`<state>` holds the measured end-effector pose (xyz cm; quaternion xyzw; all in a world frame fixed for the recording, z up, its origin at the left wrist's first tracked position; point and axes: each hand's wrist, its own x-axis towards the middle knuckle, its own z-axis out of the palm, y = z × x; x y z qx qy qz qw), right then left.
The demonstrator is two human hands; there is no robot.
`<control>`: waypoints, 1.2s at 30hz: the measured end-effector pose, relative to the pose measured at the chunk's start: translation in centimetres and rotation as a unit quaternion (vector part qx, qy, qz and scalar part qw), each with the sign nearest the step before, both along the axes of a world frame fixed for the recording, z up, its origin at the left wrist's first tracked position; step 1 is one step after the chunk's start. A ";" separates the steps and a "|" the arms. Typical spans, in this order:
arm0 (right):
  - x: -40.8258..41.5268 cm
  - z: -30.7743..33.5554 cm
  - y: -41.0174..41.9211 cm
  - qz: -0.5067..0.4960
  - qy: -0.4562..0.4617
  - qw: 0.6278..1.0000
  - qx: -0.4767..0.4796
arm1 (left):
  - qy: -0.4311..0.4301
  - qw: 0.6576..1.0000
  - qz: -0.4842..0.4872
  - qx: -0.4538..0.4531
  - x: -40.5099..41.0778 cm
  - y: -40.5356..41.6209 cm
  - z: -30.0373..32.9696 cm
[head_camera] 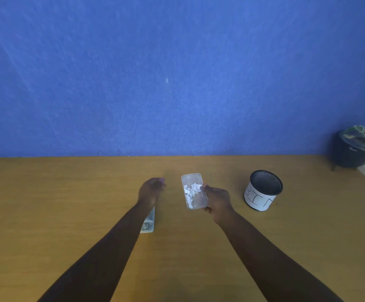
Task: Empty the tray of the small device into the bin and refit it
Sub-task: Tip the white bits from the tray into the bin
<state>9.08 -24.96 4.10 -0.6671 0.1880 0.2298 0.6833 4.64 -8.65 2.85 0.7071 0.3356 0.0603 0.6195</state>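
A clear plastic tray (192,179) with several small white paper bits in it is held above the table by my right hand (218,200), which grips its near right side. My left hand (152,189) hovers to the left of the tray, fingers loosely curled, holding nothing. Under my left forearm lies the small silver device (149,223), mostly hidden. The bin (263,190), a black mesh cup wrapped in white paper marked "BIN", stands upright to the right of my right hand.
A wooden table (68,203) runs to a blue wall (177,73) at the back. A black pot with a green plant (358,147) stands at the far right corner, near the table's right edge.
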 end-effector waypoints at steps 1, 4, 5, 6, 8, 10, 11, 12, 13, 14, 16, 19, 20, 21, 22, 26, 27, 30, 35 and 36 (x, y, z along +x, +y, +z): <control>0.0 0.3 0.0 0.007 0.002 1.000 0.003 | -0.015 0.993 -0.023 -0.118 0.3 -0.9 0.8; -0.2 0.9 -0.4 0.024 0.005 1.000 0.002 | 0.010 0.971 -0.105 -0.213 0.9 -2.8 2.0; -0.2 1.1 -0.6 0.029 0.005 1.000 0.003 | 0.007 0.971 -0.105 -0.216 1.0 -3.3 2.2; -0.2 1.3 -0.8 0.034 0.006 0.999 0.005 | 0.002 0.971 -0.093 -0.220 1.2 -3.7 2.4; -0.1 1.6 -1.2 0.040 0.003 0.999 0.005 | -0.005 0.972 -0.073 -0.222 1.5 -4.2 2.4; 0.1 1.7 -1.8 0.038 -0.009 0.999 -0.005 | -0.008 0.971 -0.067 -0.228 1.8 -4.7 2.6; 0.2 1.7 -1.9 0.040 -0.019 0.999 -0.015 | -0.013 0.971 -0.061 -0.233 2.0 -4.8 2.6; 0.3 1.7 -2.1 0.043 -0.037 0.998 -0.028 | -0.019 0.970 -0.053 -0.238 2.2 -5.0 2.6; 0.4 1.6 -2.3 0.050 -0.062 0.996 -0.042 | -0.026 0.969 -0.043 -0.242 2.4 -5.1 2.7; 0.5 1.5 -2.5 0.058 -0.092 0.992 -0.056 | -0.033 0.968 -0.033 -0.247 2.7 -5.5 2.9; 0.5 1.6 -2.9 0.082 -0.147 0.982 -0.088 | -0.040 0.966 -0.009 -0.254 3.2 -6.1 3.0; 0.6 1.9 -3.9 0.126 -0.239 0.946 -0.178 | -0.047 0.964 0.015 -0.262 3.9 -7.2 3.4; 0.6 2.0 -4.3 0.141 -0.267 0.931 -0.206 | -0.049 0.964 0.018 -0.261 4.2 -7.7 3.5; 0.7 2.1 -4.5 0.152 -0.290 0.917 -0.226 | -0.051 0.964 0.019 -0.259 4.4 -8.0 3.6; 0.8 2.2 -4.8 0.156 -0.308 0.907 -0.242 | -0.053 0.964 0.015 -0.261 4.6 -8.5 3.7; 1.8 2.3 -6.6 0.138 -0.329 0.890 -0.285 | -0.060 0.959 -0.020 -0.278 5.6 -10.4 4.2; 2.2 2.3 -7.2 0.127 -0.326 0.892 -0.286 | -0.062 0.958 -0.039 -0.276 5.8 -10.9 4.4; 3.5 2.5 -9.1 0.089 -0.311 0.897 -0.302 | -0.066 0.961 -0.106 -0.248 6.6 -12.3 4.7; 5.6 2.7 -12.7 0.034 -0.280 0.894 -0.347 | -0.009 0.969 -0.245 0.018 7.9 -14.2 3.8; 5.9 2.7 -13.4 0.030 -0.276 0.891 -0.360 | 0.004 0.948 -0.297 0.113 8.0 -14.6 3.5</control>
